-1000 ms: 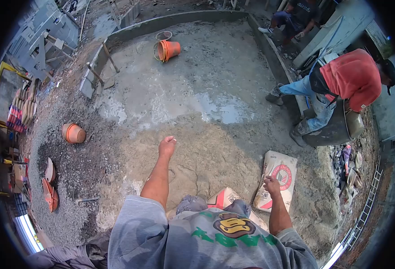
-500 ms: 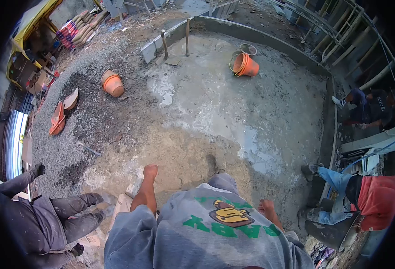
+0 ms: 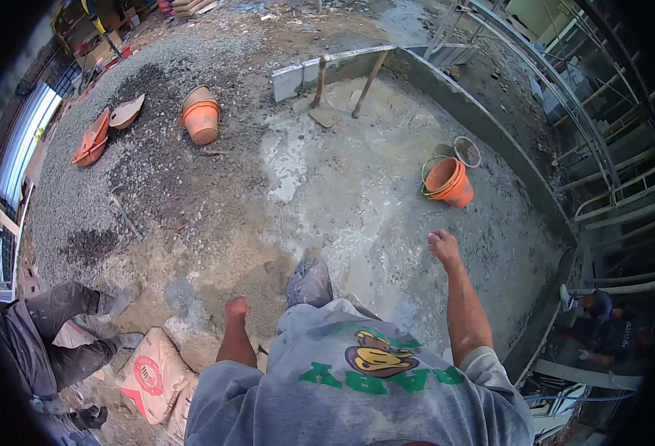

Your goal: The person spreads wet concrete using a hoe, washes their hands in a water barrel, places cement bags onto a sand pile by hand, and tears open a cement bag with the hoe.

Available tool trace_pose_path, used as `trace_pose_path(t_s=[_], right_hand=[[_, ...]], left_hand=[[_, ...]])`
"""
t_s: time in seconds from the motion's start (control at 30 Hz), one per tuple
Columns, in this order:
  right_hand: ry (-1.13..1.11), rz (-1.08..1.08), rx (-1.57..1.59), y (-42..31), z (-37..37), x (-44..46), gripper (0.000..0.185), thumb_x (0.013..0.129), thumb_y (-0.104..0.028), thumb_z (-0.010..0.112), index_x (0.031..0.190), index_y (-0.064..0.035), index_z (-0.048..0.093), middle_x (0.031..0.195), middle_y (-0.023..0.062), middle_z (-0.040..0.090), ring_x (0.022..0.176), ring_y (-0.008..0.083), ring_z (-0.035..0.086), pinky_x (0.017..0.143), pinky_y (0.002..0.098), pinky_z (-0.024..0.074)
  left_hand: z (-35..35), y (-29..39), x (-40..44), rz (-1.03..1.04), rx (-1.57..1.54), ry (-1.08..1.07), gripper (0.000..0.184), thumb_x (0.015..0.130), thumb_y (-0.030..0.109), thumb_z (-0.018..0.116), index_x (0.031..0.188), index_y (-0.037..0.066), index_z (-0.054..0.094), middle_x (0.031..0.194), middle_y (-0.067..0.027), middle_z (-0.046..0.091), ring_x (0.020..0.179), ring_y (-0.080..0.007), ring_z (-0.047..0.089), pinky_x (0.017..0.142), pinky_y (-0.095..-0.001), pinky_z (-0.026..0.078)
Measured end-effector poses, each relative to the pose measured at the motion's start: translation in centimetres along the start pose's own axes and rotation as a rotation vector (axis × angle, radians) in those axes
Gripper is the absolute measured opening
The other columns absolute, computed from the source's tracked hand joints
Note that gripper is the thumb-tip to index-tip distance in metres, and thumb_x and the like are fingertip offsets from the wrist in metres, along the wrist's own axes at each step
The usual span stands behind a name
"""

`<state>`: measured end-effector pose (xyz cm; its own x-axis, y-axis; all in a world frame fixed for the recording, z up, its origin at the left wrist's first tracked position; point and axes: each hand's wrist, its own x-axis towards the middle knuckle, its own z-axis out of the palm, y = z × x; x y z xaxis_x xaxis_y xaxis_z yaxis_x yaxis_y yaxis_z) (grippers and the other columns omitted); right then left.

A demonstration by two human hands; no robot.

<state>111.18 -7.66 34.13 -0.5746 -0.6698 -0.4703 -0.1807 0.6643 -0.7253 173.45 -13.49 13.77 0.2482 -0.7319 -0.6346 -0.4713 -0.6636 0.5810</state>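
Observation:
My left hand [image 3: 237,306] hangs low over the muddy ground, its fingers curled in with nothing visible in them. Farther forward on the right, my right hand [image 3: 442,245] is held above the wet grey concrete surface [image 3: 387,223], also loosely closed and with no object showing. Nearest to it are the stacked orange buckets [image 3: 455,186], tipped on their side with a yellow-green handle. Beside them lies a round hoop-like rim [image 3: 468,152]. Neither hand touches anything that I can see.
Low grey block walls [image 3: 476,100] border the wet area. Orange buckets [image 3: 200,119], broken orange pieces [image 3: 93,141] and a long-handled tool [image 3: 127,214] lie on gravel at left. A printed sack [image 3: 153,375] sits near a person's legs [image 3: 67,334]. Another person [image 3: 602,327] is at right.
My view has moved forward and turned, bringing the orange buckets closer. My right arm has swung forward. The sack shows more fully, and the person in red has left the view.

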Motion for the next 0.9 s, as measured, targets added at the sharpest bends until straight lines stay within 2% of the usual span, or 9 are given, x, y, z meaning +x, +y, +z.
trace_pose_path(t_s=[0.13,0.23,0.27,0.37,0.5,0.63,0.73,0.83,0.9], right_hand=[[0.017,-0.155,-0.089,-8.6,3.4,13.2,0.032,0.082,-0.023,0.057,0.105,-0.0008,0.059,0.086,0.0064,0.062,0.070,0.0150,0.059,0.059,0.0273,0.0470],[-0.161,0.223,-0.103,-9.3,6.5,20.0,0.034,0.081,-0.026,0.058,0.104,-0.0003,0.059,0.086,0.0089,0.063,0.067,0.0162,0.060,0.057,0.0286,0.0479],[-0.280,0.343,-0.186,-11.1,7.5,21.6,0.035,0.081,-0.027,0.058,0.104,-0.0008,0.060,0.086,0.0103,0.063,0.065,0.0163,0.060,0.055,0.0299,0.0481],[-0.430,0.117,-0.627,-15.6,9.2,29.7,0.032,0.080,-0.027,0.059,0.101,-0.0039,0.062,0.084,0.0118,0.063,0.059,0.0162,0.060,0.052,0.0296,0.0480],[-0.470,-0.060,-0.420,-25.7,11.6,40.7,0.035,0.080,-0.030,0.058,0.099,-0.0005,0.062,0.083,0.0142,0.062,0.059,0.0187,0.060,0.051,0.0308,0.0484],[-0.433,-0.015,-0.484,-37.4,18.4,56.5,0.051,0.081,-0.037,0.056,0.117,-0.0024,0.050,0.100,0.0126,0.055,0.074,0.0227,0.058,0.055,0.0328,0.0477],[-0.369,-0.074,-0.427,-44.6,26.8,69.3,0.059,0.084,-0.051,0.049,0.119,-0.0026,0.045,0.089,0.0110,0.050,0.072,0.0242,0.054,0.055,0.0361,0.0460],[-0.622,0.095,-0.417,-50.0,34.8,77.7,0.046,0.086,-0.047,0.046,0.113,-0.0100,0.049,0.077,0.0101,0.049,0.065,0.0239,0.052,0.055,0.0390,0.0467],[-0.778,0.313,-0.466,-49.3,36.9,80.0,0.033,0.086,-0.041,0.044,0.105,-0.0146,0.052,0.073,0.0094,0.049,0.061,0.0234,0.051,0.056,0.0397,0.0468]], left_hand=[[4.3,1.1,9.7,-0.155,0.226,-0.093,0.028,0.081,0.024,0.058,0.097,0.002,0.064,0.072,-0.0097,0.066,0.065,-0.0230,0.064,0.065,-0.0338,0.050],[9.6,10.2,14.7,-0.061,-0.111,-0.099,0.026,0.082,0.023,0.058,0.094,0.001,0.064,0.071,-0.0085,0.066,0.062,-0.0186,0.062,0.061,-0.0318,0.050],[9.8,15.3,17.2,0.137,-0.185,-0.114,0.025,0.082,0.022,0.060,0.095,0.000,0.064,0.075,-0.0085,0.066,0.063,-0.0166,0.061,0.060,-0.0304,0.050],[9.4,32.7,17.1,-0.071,-0.478,-0.099,0.027,0.083,0.018,0.062,0.102,0.000,0.060,0.090,-0.0081,0.064,0.069,-0.0144,0.059,0.061,-0.0278,0.051],[6.0,47.5,21.4,0.225,-0.581,-0.161,0.038,0.087,0.025,0.057,0.117,0.003,0.054,0.097,-0.0065,0.063,0.087,-0.0153,0.061,0.074,-0.0282,0.047],[1.7,50.5,21.6,0.215,-0.898,0.207,0.036,0.088,0.023,0.056,0.115,-0.001,0.054,0.096,-0.0071,0.062,0.086,-0.0155,0.060,0.078,-0.0268,0.047],[3.6,43.2,20.9,-0.029,-0.915,0.627,0.035,0.087,0.022,0.056,0.113,-0.001,0.056,0.093,-0.0058,0.062,0.081,-0.0140,0.059,0.075,-0.0263,0.047],[13.9,35.3,14.8,-0.617,-0.680,1.236,0.035,0.082,0.028,0.057,0.104,0.001,0.061,0.084,-0.0123,0.065,0.079,-0.0212,0.061,0.074,-0.0335,0.047],[21.4,40.5,6.7,-0.856,-0.979,1.308,0.032,0.079,0.025,0.056,0.100,0.001,0.063,0.082,-0.0130,0.064,0.076,-0.0233,0.061,0.073,-0.0346,0.047]])
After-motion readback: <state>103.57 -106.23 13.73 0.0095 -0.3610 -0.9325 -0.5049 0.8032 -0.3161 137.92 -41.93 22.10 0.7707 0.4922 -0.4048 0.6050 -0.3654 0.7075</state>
